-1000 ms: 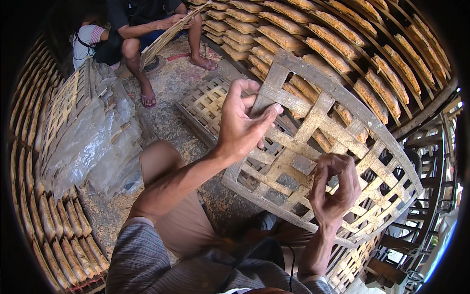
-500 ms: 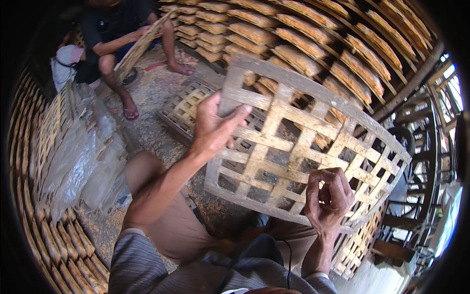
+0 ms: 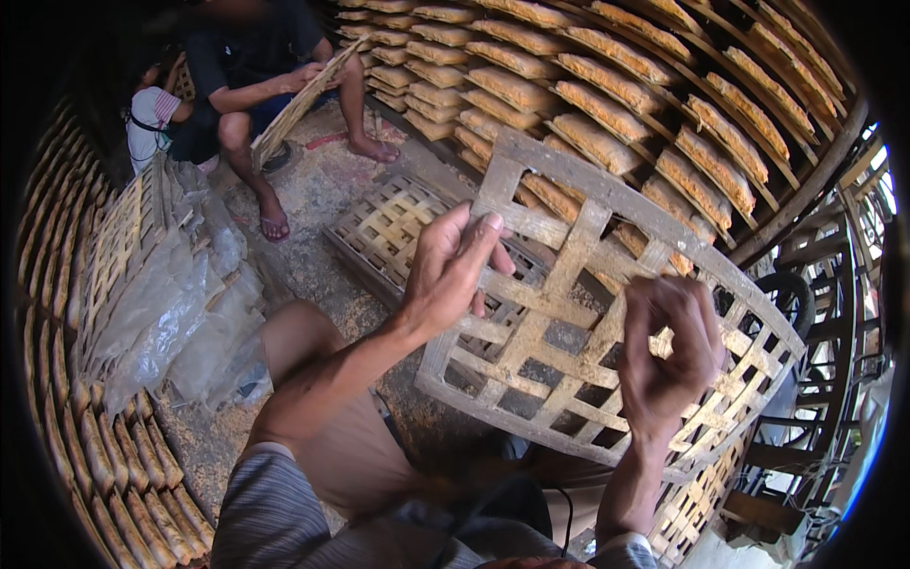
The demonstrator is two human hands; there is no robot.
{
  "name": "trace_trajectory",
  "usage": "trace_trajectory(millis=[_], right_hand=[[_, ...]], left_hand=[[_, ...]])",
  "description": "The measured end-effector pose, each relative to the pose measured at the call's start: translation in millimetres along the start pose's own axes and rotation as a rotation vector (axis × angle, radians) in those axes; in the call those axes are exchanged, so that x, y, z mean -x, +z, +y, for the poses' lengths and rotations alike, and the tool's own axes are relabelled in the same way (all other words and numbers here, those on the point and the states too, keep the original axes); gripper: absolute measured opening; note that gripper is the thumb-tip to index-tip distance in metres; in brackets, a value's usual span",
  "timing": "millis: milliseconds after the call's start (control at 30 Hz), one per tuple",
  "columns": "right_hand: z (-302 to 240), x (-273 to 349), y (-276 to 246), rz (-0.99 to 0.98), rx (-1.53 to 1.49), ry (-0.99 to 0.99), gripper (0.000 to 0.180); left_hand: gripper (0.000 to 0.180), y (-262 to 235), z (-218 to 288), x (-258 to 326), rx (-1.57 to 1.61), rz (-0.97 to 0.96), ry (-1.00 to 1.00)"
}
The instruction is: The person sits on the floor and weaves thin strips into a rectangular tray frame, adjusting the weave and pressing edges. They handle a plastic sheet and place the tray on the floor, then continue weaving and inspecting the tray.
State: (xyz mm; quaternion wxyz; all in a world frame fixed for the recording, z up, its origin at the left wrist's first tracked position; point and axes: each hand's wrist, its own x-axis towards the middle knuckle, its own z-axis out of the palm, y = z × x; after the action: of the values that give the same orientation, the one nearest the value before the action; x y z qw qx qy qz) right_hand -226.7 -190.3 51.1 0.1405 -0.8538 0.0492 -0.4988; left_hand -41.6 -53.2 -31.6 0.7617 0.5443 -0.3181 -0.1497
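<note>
“Racks of dark wood [image 3: 804, 180] curve around both sides, loaded with flat slabs [image 3: 599, 140] topped in crumbly orange-tan.”

“And the biggest thing close up?”

“A lattice panel [image 3: 580, 247] of pale, flat woven slats inside a weathered grey wooden border. It is held tilted above the wearer's brown-trousered legs [image 3: 355, 446], right of centre.”

“What lies beyond it?”

“A co-worker in a dark shirt [image 3: 251, 57] sits at upper left, holding a thin, straw-coloured panel [image 3: 308, 100]. Nearer is a heap of cloudy plastic sheeting [image 3: 175, 313]. More woven panels with grey borders [image 3: 398, 223] lie on the floor.”

“The hands?”

“The left hand [image 3: 450, 270] grips the lattice panel's left edge near its upper corner, thumb across the near face. The right hand [image 3: 675, 384] curls into a narrow ring in front of the slats; its fingertips are blurred, so I cannot tell whether they pinch anything.”

“What has just changed?”

“Half a second ago the right hand sat lower on the panel; now it reaches farther up, its fingers smeared by motion. The left has kept its hold, so it appears to steady the panel while the right works.”
</note>
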Motion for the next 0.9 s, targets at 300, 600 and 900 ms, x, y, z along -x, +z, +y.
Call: trace_trajectory(millis=[300, 600, 900], right_hand=[[-3.0, -48.5, 77.8, 0.003, 0.002, -0.069, 0.012], [-9.6, -44.8, 96.1, 0.087, 0.083, -0.14, 0.014], [-14.9, -47.8, 104.9, 0.137, 0.084, -0.153, 0.015]], left_hand=[[0.03, -4.7, 15.7, 4.7, 0.001, -0.02, -0.041], [0.031, -10.5, 20.3, 8.1, 0.046, -0.015, -0.045], [0.034, -12.6, 25.0, 8.2, 0.035, -0.035, -0.026]])
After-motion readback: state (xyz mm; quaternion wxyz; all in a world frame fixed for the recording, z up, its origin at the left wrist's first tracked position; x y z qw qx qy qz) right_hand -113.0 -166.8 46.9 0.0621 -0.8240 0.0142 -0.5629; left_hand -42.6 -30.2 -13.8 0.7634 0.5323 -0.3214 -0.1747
